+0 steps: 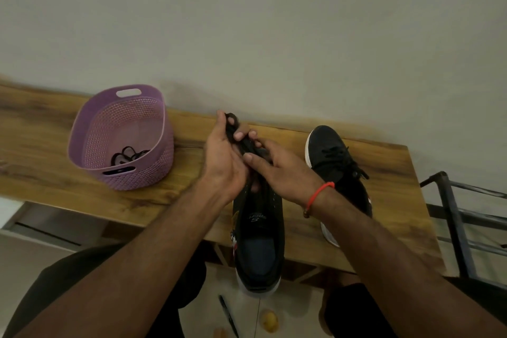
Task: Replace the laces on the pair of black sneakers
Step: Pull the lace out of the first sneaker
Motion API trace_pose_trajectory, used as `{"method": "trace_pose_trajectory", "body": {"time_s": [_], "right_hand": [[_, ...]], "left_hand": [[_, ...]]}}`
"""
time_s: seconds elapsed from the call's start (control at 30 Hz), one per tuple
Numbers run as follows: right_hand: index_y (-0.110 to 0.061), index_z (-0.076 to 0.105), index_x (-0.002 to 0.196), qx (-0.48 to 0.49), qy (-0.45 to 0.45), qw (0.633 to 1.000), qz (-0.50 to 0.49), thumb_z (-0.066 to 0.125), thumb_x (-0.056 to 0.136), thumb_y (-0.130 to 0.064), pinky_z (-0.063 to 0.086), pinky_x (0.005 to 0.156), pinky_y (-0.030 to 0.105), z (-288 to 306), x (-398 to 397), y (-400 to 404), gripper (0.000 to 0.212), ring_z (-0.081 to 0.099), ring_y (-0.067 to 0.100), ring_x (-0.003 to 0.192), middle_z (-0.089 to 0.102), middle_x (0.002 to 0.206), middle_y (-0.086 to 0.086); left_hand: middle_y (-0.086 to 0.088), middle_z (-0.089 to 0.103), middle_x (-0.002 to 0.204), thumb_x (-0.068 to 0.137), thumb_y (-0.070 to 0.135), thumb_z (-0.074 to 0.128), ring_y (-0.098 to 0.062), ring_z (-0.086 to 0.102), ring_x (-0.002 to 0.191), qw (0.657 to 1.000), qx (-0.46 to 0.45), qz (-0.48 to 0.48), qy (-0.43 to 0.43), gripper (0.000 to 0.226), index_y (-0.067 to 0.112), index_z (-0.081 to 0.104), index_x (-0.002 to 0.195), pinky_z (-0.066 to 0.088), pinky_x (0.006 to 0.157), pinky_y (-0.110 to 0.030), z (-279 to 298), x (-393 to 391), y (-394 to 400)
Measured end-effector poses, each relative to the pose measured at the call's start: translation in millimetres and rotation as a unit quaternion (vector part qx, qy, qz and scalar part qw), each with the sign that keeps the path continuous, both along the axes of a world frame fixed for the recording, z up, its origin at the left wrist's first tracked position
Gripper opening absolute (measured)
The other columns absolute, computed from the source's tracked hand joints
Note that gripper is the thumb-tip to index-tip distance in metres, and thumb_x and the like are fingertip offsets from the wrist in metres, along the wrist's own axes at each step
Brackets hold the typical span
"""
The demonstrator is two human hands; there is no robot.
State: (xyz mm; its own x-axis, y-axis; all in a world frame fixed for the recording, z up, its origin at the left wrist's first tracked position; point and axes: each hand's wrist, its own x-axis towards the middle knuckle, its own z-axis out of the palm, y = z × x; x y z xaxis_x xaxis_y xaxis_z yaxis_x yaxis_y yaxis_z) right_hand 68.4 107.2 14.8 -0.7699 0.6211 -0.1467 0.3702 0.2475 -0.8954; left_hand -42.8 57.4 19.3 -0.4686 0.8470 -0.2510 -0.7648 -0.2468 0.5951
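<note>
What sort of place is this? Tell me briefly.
Probably a room in a home, not a workshop: a wooden table stands against a plain wall, a purple basket sits on it, and a metal rack stands beside it on a tiled floor.

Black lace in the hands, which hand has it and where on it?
The left hand grips a bunched loop of the black lace at its upper part; the right hand pinches it lower, above the near black sneaker.

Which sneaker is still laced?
The far-right sneaker, lying untouched on the table; the middle sneaker under both hands shows bare eyelets.
</note>
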Motion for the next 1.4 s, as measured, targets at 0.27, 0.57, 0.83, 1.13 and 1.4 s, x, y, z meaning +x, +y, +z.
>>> {"method": "trace_pose_trajectory", "body": {"time_s": [0.27,0.57,0.83,1.13,1.4], "right_hand": [[-0.011,0.061,0.103,0.114,-0.055,0.992,-0.015,0.044,0.106,-0.030,0.054,0.072,0.045,21.0,7.7,8.7,0.025,0.058,0.026,0.070,0.055,0.075,0.003],[-0.022,0.062,0.085,0.150,-0.043,0.986,-0.052,0.053,0.102,-0.016,0.044,0.057,0.015,32.1,28.4,37.4,0.021,0.053,0.001,0.056,0.060,0.068,-0.009],[-0.013,0.067,0.112,0.295,-0.146,0.942,0.066,0.050,0.103,-0.018,0.031,0.062,0.016,46.2,31.5,35.5,0.020,0.048,0.009,0.083,0.059,0.093,-0.002],[-0.021,0.065,0.119,0.203,-0.120,0.972,-0.024,0.058,0.100,-0.023,0.034,0.065,0.005,35.0,38.0,48.1,0.020,0.053,0.001,0.079,0.057,0.089,-0.013],[-0.026,0.053,0.138,0.200,-0.100,0.975,-0.013,0.060,0.098,-0.035,0.041,0.086,0.020,31.4,30.9,40.0,0.041,0.055,0.010,0.109,0.056,0.122,-0.009]], "left_hand": [[0.002,0.063,0.074,0.109,0.025,0.041,-0.013,0.062,0.075,0.980,-0.060,0.026,0.185,0.012,0.016,0.049,0.107,0.051,0.081,-0.032,-2.1,-19.1,2.5],[0.005,0.061,0.137,0.100,0.024,0.063,-0.012,0.056,0.129,0.831,-0.104,-0.071,0.541,0.039,0.030,0.054,0.138,0.046,0.111,-0.041,-6.1,-42.0,-3.5],[0.006,0.065,0.133,0.095,0.033,0.068,-0.006,0.063,0.120,0.708,-0.067,-0.218,0.668,0.056,0.026,0.048,0.148,0.052,0.105,-0.041,-28.1,-25.7,-0.7],[-0.004,0.051,0.082,0.106,0.014,0.048,-0.016,0.058,0.065,0.840,-0.068,-0.260,0.471,0.034,0.016,0.057,0.139,0.056,0.059,-0.031,-19.6,-35.3,-1.7],[-0.004,0.050,0.070,0.109,0.013,0.040,-0.013,0.051,0.059,0.914,-0.280,-0.009,0.292,0.026,0.008,0.062,0.123,0.039,0.042,-0.022,-50.2,-73.6,7.8]]}}
